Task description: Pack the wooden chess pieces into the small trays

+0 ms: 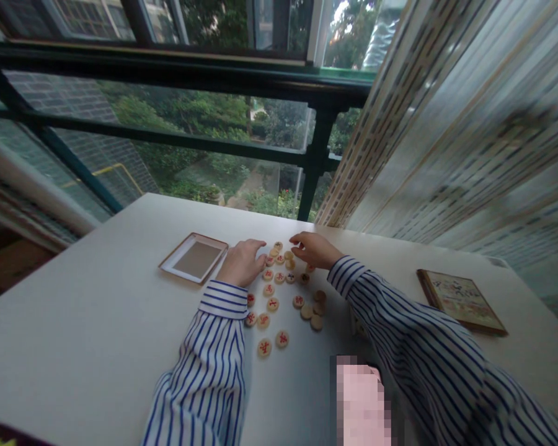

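Observation:
Round wooden Chinese chess pieces lie scattered on the white table between my hands, several showing red characters. My left hand rests at the left edge of the group, fingers stretched toward the pieces and partly covering those beside it. On the far right side, my right hand reaches in with thumb and fingers apart, close to a small cluster of pale pieces. Nothing shows between the fingers of either hand. Nearer to me, a few plain-faced pieces lie grouped beside a red-marked piece.
A shallow tray-like box part lies left of my left hand. At the right sits a flat box with a picture on top. Beyond the white table are a green railing and windows; a striped curtain hangs right.

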The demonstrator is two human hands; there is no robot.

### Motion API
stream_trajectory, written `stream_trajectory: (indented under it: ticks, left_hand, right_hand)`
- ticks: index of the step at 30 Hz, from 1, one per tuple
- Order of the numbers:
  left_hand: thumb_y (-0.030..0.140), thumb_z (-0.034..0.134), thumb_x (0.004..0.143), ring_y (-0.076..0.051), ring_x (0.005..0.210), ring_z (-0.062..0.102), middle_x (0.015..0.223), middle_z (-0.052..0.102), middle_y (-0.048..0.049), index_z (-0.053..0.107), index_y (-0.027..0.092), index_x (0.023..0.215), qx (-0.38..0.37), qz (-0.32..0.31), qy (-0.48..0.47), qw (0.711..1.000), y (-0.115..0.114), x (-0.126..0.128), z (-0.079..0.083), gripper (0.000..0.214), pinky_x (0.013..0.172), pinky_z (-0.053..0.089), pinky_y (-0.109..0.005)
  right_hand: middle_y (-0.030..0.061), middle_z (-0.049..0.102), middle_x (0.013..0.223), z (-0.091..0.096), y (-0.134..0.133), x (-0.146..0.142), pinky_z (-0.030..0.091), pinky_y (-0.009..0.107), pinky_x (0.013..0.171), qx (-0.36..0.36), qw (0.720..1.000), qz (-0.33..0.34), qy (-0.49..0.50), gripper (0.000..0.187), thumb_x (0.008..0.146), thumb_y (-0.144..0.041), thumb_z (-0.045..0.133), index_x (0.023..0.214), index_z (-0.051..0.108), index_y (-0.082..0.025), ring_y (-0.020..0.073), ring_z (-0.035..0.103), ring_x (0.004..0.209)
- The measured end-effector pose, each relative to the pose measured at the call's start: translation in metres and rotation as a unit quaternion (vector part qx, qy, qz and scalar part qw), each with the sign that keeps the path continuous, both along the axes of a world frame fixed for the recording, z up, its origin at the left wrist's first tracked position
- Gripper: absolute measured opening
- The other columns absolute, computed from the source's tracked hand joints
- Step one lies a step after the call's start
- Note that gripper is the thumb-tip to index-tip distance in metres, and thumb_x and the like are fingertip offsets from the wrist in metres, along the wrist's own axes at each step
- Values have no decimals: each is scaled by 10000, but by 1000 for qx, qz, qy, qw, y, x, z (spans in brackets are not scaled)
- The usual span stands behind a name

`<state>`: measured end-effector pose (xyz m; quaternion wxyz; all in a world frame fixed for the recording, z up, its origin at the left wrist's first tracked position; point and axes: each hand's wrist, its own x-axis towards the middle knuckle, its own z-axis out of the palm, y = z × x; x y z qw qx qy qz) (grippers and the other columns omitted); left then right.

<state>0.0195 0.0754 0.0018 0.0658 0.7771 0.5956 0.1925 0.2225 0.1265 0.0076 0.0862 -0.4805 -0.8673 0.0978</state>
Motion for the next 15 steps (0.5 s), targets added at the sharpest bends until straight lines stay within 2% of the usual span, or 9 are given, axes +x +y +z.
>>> stream_trajectory:
  ticks: [8,15]
  left_hand:
    - [256,431,817,-226,1000,561,1103,620,-89,561,145,1121,5,6,-3,1000,-1,-1,-3,349,889,425,-359]
    - [247,428,819,-218,1001,556,1112,616,-88,558,149,1120,6,4,-16,1000,-2,1,-5,342,886,425,-357]
  right_hand:
    - [68,658,985,-10,28,-24,428,234,707,-29,999,21,-37,322,798,-275,503,1081,614,-170,162,595,835]
    - [79,650,1018,-8,35,-31,428,231,729,-52,996,37,-63,365,792,-286,509,1128,596,-174,169,596,867]
